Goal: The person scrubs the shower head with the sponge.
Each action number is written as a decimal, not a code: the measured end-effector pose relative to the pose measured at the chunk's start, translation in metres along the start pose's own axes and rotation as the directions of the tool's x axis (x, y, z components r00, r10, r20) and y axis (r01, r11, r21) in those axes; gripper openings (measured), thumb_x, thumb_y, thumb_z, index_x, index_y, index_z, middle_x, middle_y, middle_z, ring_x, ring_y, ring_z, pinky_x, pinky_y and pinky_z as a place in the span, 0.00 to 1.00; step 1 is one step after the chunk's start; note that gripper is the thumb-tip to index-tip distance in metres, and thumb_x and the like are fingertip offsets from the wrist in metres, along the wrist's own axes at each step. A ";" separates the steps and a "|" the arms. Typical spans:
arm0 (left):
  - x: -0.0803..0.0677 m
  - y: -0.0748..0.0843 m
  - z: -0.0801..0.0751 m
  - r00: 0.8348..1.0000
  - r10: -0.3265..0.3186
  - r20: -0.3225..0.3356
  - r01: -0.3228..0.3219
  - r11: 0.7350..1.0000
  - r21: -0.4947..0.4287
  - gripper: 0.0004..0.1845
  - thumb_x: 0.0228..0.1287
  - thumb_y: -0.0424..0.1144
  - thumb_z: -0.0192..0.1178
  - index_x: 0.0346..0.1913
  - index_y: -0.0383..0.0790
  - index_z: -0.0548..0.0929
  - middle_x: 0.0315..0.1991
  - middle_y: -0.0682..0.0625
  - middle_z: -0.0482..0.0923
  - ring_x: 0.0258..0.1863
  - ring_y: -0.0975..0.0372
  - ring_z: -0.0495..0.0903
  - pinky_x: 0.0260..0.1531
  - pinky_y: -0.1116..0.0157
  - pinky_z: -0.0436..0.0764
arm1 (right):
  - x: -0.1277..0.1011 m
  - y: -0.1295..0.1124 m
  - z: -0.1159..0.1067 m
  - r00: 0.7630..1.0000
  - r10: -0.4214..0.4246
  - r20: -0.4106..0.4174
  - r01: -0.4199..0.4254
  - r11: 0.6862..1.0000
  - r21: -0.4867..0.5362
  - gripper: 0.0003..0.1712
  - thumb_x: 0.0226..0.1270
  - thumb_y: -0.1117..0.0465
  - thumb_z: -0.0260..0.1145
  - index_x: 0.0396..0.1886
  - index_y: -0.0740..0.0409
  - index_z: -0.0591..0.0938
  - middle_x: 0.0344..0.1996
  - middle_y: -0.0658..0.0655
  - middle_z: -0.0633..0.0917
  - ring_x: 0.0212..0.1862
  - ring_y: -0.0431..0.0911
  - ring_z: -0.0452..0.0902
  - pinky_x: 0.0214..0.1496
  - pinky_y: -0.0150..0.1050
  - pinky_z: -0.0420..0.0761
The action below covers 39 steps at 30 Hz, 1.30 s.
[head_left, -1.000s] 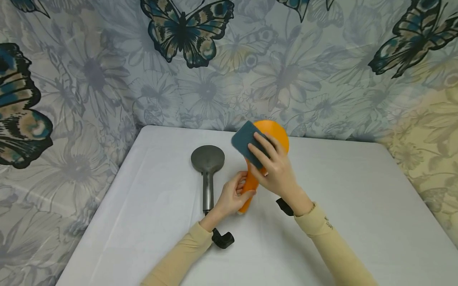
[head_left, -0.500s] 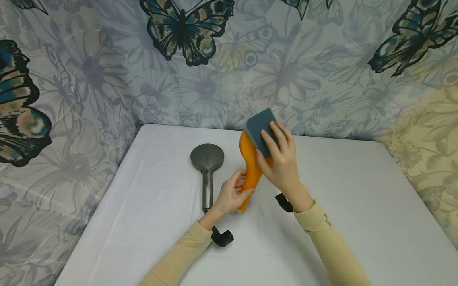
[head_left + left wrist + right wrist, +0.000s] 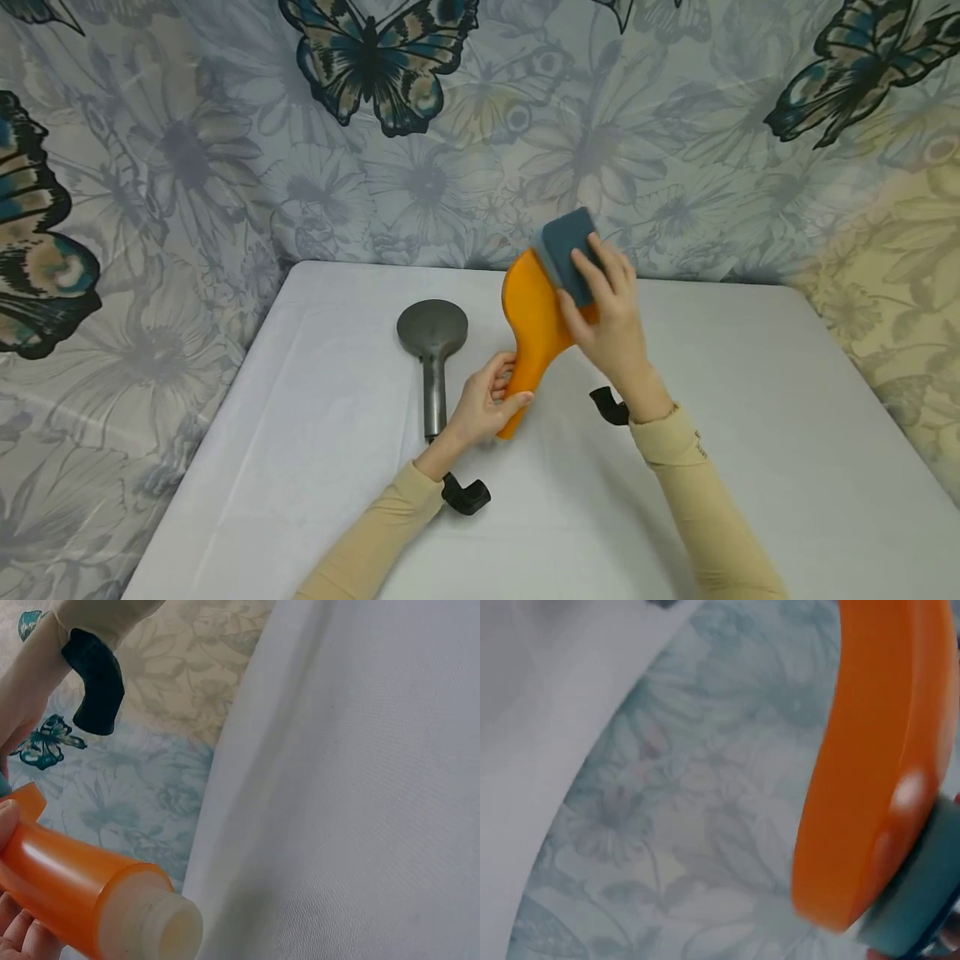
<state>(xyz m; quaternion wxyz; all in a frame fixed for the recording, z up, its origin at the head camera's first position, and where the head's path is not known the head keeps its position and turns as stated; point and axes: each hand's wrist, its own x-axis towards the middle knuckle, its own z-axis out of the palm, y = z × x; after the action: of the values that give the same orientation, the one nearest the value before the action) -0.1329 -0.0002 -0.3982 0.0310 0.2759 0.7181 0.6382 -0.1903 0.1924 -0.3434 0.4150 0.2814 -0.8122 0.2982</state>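
Right now you're mid-scrub: your left hand (image 3: 483, 408) has fingers wrapped round the handle of the orange plastic shower head (image 3: 534, 329), lifting it tilted above the middle of the white-covered table (image 3: 750, 433), head end toward the back edge. Your right hand (image 3: 611, 325) grips the teal rectangular sponge (image 3: 570, 250), fingers spread over its back and thumb below it, pressing it onto the upper rim of the orange head. In the left wrist view the handle's open whitish end (image 3: 161, 926) points down at the cloth; the fingers (image 3: 19, 934) curl under it. In the right wrist view the sponge (image 3: 915, 907) touches the disc's edge (image 3: 870, 765).

A grey metal shower head (image 3: 432, 350) lies flat just left of your left hand, handle toward the front edge, untouched. Butterfly-print fabric (image 3: 187, 167) hangs behind the table.

Judging the step: wiping the orange head, working at its far edge. Next move likely needs a firm handle grip and steady sponge pressure so the rounded rim doesn't slip out from under it.
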 end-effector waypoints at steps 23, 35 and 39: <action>0.003 -0.004 0.001 1.000 0.023 0.013 -0.021 0.987 -0.162 0.22 0.59 0.23 0.58 0.57 0.23 0.66 0.49 0.30 0.73 0.40 0.43 0.79 0.41 0.61 0.80 | -0.017 -0.005 0.004 0.994 -0.067 -0.091 0.077 0.990 0.119 0.20 0.58 0.64 0.64 0.51 0.66 0.79 0.59 0.68 0.71 0.60 0.64 0.62 0.61 0.54 0.63; 0.002 -0.004 -0.001 1.000 -0.016 -0.009 0.014 0.983 -0.181 0.23 0.60 0.22 0.56 0.58 0.23 0.64 0.50 0.30 0.72 0.40 0.42 0.79 0.42 0.61 0.80 | -0.034 -0.016 0.017 0.992 -0.099 -0.079 0.104 0.993 0.057 0.22 0.60 0.61 0.63 0.53 0.66 0.78 0.60 0.70 0.69 0.60 0.67 0.60 0.61 0.57 0.61; 0.002 -0.007 -0.002 1.000 0.009 -0.026 -0.014 0.983 -0.184 0.23 0.60 0.20 0.55 0.58 0.21 0.64 0.51 0.29 0.71 0.41 0.40 0.78 0.42 0.61 0.80 | -0.043 -0.026 0.022 0.958 -0.282 0.053 0.280 0.959 0.049 0.20 0.62 0.60 0.61 0.52 0.65 0.78 0.58 0.71 0.70 0.59 0.69 0.61 0.59 0.59 0.62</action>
<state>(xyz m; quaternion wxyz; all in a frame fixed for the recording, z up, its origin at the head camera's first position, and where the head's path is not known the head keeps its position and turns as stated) -0.1380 -0.0018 -0.4042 0.0437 0.2680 0.6547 0.7054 -0.1619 0.1687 -0.3836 0.4231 0.4109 -0.7696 0.2444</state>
